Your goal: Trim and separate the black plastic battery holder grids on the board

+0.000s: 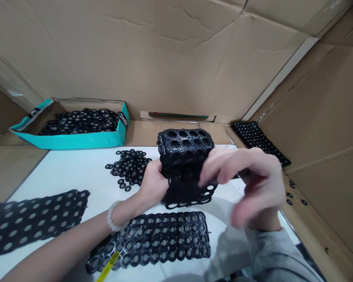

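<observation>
A black rubber sheet (186, 145) studded with round ring shapes is curled over on itself above the table. My left hand (154, 182) grips its left side, thumb on top. My right hand (254, 182) is at the right of the curled sheet, slightly blurred; its fingers bend over the sheet's right edge with the thumb spread well apart. Whether those fingertips touch the sheet I cannot tell. Under my left wrist lies a flat black ring-patterned sheet (167, 237), with a yellow strip (108, 266) over its near left end.
Loose black rings (131, 166) are heaped on the white table (88, 168). A teal-edged box (73, 141) of similar rings stands behind. More black sheets lie at left (37, 219) and far right (257, 141). Cardboard walls (153, 58) enclose the back and right; several rings (290, 196) lie beside the table.
</observation>
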Demonstrator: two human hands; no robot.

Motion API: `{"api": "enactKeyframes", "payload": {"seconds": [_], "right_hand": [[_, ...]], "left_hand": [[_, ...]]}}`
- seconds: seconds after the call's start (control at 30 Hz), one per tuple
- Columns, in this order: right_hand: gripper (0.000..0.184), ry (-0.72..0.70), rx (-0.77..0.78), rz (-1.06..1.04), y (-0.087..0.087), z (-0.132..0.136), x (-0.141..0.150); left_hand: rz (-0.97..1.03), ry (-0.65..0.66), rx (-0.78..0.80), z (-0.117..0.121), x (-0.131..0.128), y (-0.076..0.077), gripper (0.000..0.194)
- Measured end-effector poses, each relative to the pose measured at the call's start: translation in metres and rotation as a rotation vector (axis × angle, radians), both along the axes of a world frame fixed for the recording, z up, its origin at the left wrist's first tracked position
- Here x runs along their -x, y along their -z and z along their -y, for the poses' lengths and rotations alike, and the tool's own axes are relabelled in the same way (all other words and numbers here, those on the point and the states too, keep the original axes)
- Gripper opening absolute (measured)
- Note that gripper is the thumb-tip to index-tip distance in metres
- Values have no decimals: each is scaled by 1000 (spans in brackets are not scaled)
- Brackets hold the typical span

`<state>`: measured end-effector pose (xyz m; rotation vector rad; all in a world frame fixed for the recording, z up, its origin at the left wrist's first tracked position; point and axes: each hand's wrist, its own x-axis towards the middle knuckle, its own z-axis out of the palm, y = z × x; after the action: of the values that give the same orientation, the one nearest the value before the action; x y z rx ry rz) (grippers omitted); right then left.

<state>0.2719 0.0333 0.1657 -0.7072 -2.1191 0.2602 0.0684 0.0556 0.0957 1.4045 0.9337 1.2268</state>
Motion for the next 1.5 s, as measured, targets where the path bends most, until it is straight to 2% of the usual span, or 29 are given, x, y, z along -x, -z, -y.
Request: {"api": "enactKeyframes", "payload": {"seconds": [0.1, 0.17, 0.27, 0.43, 0.57, 0.67, 0.73, 0.8, 0.87, 0.93, 1.03, 1.13, 1.27, 1.37, 1.5], "right_hand": [[34, 0, -14, -69, 5, -8, -2], [27, 111, -53, -69, 5, -14, 3], [19, 233, -110, 48, 3, -19, 13], [6, 263, -202, 101, 6, -17, 19], [10, 289, -288, 85, 10, -12, 19], [11, 303, -339, 74, 6, -6, 22], [8, 292, -338, 76, 1, -1, 21], [5, 200, -291, 92, -3, 3, 16], [13, 41, -217, 88, -3, 4, 9], [23, -26, -135, 31, 0, 1, 2], [20, 147, -53, -92, 4, -9, 2], [13, 294, -107, -39, 5, -21, 11], [11, 305, -143, 104, 4, -26, 18], [9, 305, -147, 129, 3, -24, 16], [5, 324, -263, 117, 4, -21, 13]], "left_hand": [[-2, 10, 23, 1, -1, 2, 31], [-10, 27, 28, 1, 0, 3, 32], [-34, 45, 16, 2, 0, 6, 32], [-46, 91, -3, 4, 1, 7, 28], [-49, 95, 3, 3, 2, 7, 30], [-56, 81, 15, 2, 2, 9, 32], [-43, 64, 21, 2, 2, 10, 33], [-24, 44, 21, 2, 1, 9, 34], [-24, 38, 24, 2, 0, 5, 34], [-34, 40, 27, 2, -1, 2, 35], [-31, 54, 22, 3, -2, 0, 36], [-47, 85, 22, 4, -1, 2, 38], [-80, 115, 26, 6, 0, 7, 35], [-99, 144, 9, 6, -1, 10, 26], [-118, 161, -12, 7, -1, 10, 22]]}}
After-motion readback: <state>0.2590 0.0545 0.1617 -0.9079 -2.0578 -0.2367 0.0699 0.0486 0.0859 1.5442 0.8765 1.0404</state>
